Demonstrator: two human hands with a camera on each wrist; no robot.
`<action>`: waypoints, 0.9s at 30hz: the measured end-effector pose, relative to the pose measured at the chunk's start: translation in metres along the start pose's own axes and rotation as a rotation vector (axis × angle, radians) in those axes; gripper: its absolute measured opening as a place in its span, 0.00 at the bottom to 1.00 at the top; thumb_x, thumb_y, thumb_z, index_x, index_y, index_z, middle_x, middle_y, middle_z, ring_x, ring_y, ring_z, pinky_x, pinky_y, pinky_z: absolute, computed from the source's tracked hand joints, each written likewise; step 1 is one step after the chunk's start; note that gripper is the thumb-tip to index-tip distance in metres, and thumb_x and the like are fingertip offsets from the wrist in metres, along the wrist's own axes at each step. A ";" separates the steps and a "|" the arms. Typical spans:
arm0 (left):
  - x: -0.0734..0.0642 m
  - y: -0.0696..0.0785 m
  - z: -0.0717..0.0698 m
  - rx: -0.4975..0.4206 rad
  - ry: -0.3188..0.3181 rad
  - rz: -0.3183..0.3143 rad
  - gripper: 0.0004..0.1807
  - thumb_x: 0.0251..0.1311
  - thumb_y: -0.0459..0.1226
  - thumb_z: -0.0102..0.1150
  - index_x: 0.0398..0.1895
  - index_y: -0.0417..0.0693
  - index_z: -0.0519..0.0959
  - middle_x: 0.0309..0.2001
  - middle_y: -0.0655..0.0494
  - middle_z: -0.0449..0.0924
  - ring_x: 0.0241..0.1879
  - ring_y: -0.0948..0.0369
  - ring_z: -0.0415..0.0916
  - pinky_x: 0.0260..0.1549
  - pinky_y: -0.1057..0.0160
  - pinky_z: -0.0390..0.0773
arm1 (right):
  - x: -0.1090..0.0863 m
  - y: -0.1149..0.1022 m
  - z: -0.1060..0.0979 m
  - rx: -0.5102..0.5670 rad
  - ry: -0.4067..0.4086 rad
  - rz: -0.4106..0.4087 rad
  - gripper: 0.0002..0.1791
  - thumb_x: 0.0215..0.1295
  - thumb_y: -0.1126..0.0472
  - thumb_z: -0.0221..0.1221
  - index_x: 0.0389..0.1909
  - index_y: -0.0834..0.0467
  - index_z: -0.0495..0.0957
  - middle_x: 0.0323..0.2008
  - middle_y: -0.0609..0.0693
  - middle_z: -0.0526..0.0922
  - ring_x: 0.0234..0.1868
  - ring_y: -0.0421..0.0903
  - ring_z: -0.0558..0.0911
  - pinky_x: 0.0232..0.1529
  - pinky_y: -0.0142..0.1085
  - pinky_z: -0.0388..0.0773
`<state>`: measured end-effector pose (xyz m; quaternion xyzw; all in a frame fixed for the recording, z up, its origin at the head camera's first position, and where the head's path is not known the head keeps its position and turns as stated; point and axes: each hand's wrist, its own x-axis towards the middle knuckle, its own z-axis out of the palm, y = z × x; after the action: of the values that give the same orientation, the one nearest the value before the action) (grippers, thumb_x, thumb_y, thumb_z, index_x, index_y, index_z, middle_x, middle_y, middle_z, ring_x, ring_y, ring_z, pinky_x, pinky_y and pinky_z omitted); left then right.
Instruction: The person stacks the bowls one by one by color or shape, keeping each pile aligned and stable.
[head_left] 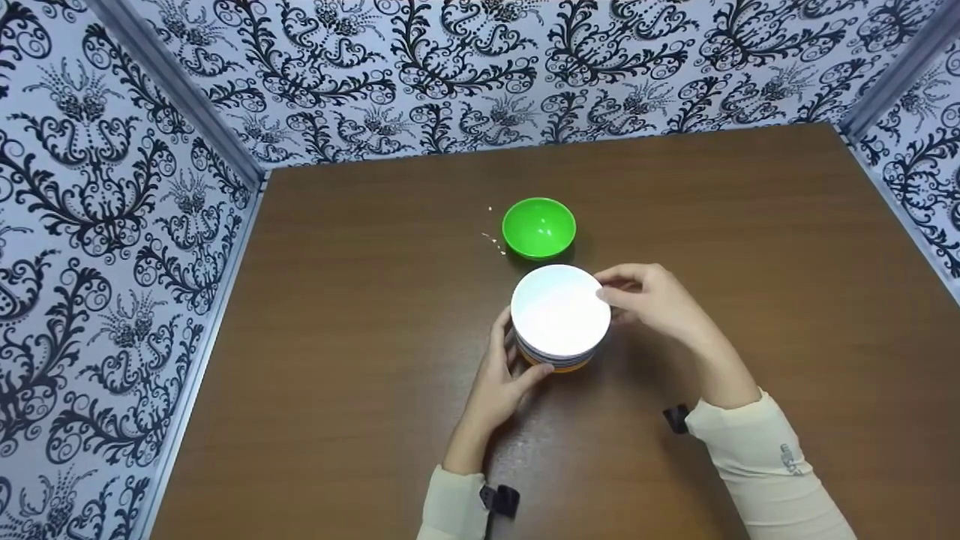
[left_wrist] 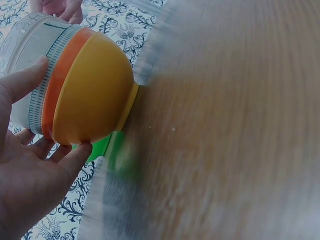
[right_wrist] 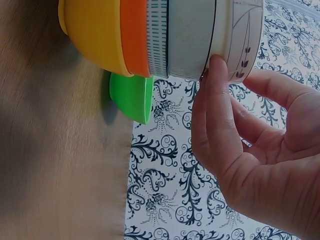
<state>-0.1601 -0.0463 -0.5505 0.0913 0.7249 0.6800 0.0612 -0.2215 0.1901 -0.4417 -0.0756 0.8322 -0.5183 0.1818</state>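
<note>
A stack of nested bowls stands on the table in the head view. Its top white bowl (head_left: 561, 311) hides the insides of those beneath. The right wrist view shows a yellow bowl (right_wrist: 95, 37) at the bottom, an orange bowl (right_wrist: 134, 37) above it, then several white ones with patterned bands. My left hand (head_left: 499, 382) holds the stack from its near left side, thumb and fingers spread around it. At the far right rim, my right hand (head_left: 649, 300) pinches the top white bowl, thumb over the edge and fingers against the outside.
A small green bowl (head_left: 538, 229) stands just behind the stack. Several tiny pale crumbs (head_left: 495, 241) lie left of it on the brown wooden table (head_left: 360, 300). Patterned panels (head_left: 465, 75) border the table at the back, left and right.
</note>
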 end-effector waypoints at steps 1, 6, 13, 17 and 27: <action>0.000 0.000 0.000 -0.001 0.001 -0.002 0.53 0.58 0.43 0.70 0.79 0.51 0.46 0.79 0.45 0.49 0.78 0.48 0.52 0.74 0.52 0.61 | 0.000 0.000 0.000 0.002 0.000 0.001 0.23 0.70 0.60 0.59 0.60 0.69 0.75 0.51 0.66 0.81 0.39 0.38 0.83 0.38 0.32 0.87; 0.000 0.000 0.000 -0.011 -0.001 -0.005 0.53 0.58 0.43 0.70 0.79 0.52 0.46 0.79 0.47 0.49 0.78 0.49 0.52 0.74 0.52 0.60 | 0.000 0.001 0.000 0.008 -0.001 -0.002 0.23 0.70 0.60 0.59 0.60 0.70 0.75 0.52 0.67 0.80 0.39 0.39 0.83 0.38 0.33 0.87; -0.001 0.002 0.000 -0.036 -0.004 -0.017 0.53 0.58 0.43 0.71 0.79 0.53 0.46 0.79 0.47 0.48 0.78 0.49 0.51 0.74 0.50 0.60 | 0.001 0.003 -0.001 0.013 -0.006 -0.016 0.23 0.70 0.60 0.59 0.61 0.70 0.75 0.52 0.67 0.80 0.39 0.40 0.83 0.38 0.35 0.87; 0.000 0.002 0.000 -0.032 0.000 -0.029 0.52 0.58 0.43 0.71 0.79 0.55 0.46 0.79 0.48 0.48 0.78 0.50 0.51 0.74 0.51 0.60 | 0.001 0.004 -0.002 0.022 -0.001 -0.023 0.23 0.70 0.60 0.59 0.60 0.70 0.75 0.52 0.67 0.80 0.40 0.41 0.82 0.38 0.35 0.87; -0.001 0.003 0.000 -0.037 0.002 -0.038 0.52 0.58 0.42 0.71 0.79 0.55 0.47 0.79 0.48 0.48 0.78 0.49 0.51 0.74 0.50 0.60 | 0.002 0.007 -0.003 0.043 0.000 -0.031 0.21 0.71 0.61 0.59 0.59 0.69 0.75 0.53 0.68 0.80 0.38 0.39 0.85 0.39 0.38 0.88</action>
<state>-0.1593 -0.0466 -0.5472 0.0755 0.7139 0.6921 0.0750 -0.2242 0.1953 -0.4468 -0.0849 0.8196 -0.5388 0.1754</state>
